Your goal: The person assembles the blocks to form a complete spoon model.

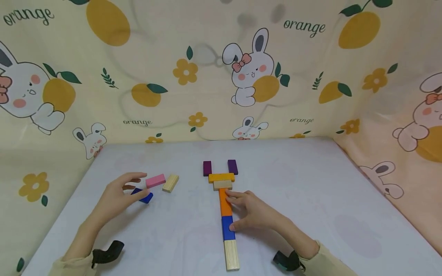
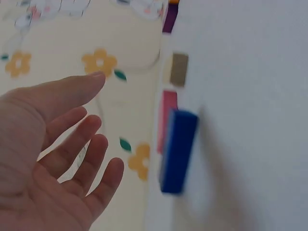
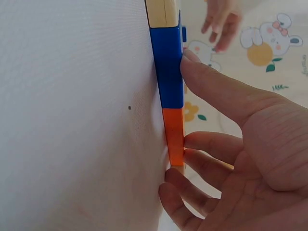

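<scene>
My left hand (image 1: 119, 195) hovers near a loose blue block (image 1: 148, 198), its fingers loosely bent and holding nothing. In the left wrist view, that blue block (image 2: 180, 151) lies apart from the fingers. A pink block (image 1: 155, 180) and a plain wooden block (image 1: 170, 183) lie just beyond it. My right hand (image 1: 253, 214) rests against a straight row of blocks. Its thumb touches the row's blue block (image 3: 168, 67) and its fingertips touch the orange block (image 3: 173, 134). A plain wooden block (image 1: 231, 255) forms the near end of the row.
Beyond the orange block, a tan block (image 1: 222, 185) and a yellow block (image 1: 221, 177) lie crosswise. Two purple blocks, left (image 1: 207, 168) and right (image 1: 233, 167), stand out from the yellow one. A printed cloth (image 1: 207, 96) rises behind the white table (image 1: 293, 172).
</scene>
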The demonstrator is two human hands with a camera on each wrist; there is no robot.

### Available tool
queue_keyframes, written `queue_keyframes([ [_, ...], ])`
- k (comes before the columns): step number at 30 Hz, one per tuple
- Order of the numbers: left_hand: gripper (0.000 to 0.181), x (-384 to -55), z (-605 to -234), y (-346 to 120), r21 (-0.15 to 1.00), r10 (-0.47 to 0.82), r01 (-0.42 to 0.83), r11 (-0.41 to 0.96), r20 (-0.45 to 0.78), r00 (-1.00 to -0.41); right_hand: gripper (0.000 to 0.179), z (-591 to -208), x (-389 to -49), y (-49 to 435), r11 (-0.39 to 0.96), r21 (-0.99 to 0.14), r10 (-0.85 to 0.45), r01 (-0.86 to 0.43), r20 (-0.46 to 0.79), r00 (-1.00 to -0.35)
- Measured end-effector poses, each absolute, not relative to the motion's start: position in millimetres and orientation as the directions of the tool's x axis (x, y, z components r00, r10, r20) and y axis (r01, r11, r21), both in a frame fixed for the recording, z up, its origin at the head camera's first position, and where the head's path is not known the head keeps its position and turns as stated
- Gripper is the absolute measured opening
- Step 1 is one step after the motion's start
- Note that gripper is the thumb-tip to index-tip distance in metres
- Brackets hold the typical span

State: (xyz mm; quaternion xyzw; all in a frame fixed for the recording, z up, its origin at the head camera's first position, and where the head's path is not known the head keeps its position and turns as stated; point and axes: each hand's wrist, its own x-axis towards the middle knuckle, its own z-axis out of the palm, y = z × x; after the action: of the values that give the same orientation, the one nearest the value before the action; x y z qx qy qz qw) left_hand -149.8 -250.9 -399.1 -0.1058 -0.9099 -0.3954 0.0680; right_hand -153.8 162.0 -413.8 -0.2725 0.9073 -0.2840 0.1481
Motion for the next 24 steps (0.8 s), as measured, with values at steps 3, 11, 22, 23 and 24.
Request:
queue_keyframes([
  [3, 0.054, -143.5, -406.9, -263.2, 0.734, 0.106, 0.222, 0.643, 0.202, -0.974, 0.083, -413.7, -153.5, 162.0, 0.686, -0.6, -0.58, -0.411, -0.111, -0.807],
  [11, 0.052, -138.9, -427.2, -288.1, 0.783, 0.08, 0.217, 0.583, 0.211, -0.974, 0.082, -411.8, -153.9, 162.3, 0.686, -0.6, -0.583, -0.411, -0.115, -0.804],
  [22, 0.052, -141.7, -439.9, -294.5, 0.749, 0.09, 0.176, 0.638, 0.154, -0.984, 0.081, -411.8, -154.6, 163.0, 0.68, -0.604, -0.592, -0.415, -0.119, -0.797],
  [23, 0.051, -141.6, -439.5, -293.9, 0.75, 0.093, 0.177, 0.638, 0.153, -0.984, 0.081, -411.8, -154.4, 163.1, 0.68, -0.605, -0.592, -0.414, -0.119, -0.797],
  [24, 0.051, -141.7, -439.3, -293.6, 0.748, 0.095, 0.177, 0.639, 0.152, -0.984, 0.082, -411.7, -154.1, 163.2, 0.681, -0.605, -0.59, -0.412, -0.121, -0.798],
])
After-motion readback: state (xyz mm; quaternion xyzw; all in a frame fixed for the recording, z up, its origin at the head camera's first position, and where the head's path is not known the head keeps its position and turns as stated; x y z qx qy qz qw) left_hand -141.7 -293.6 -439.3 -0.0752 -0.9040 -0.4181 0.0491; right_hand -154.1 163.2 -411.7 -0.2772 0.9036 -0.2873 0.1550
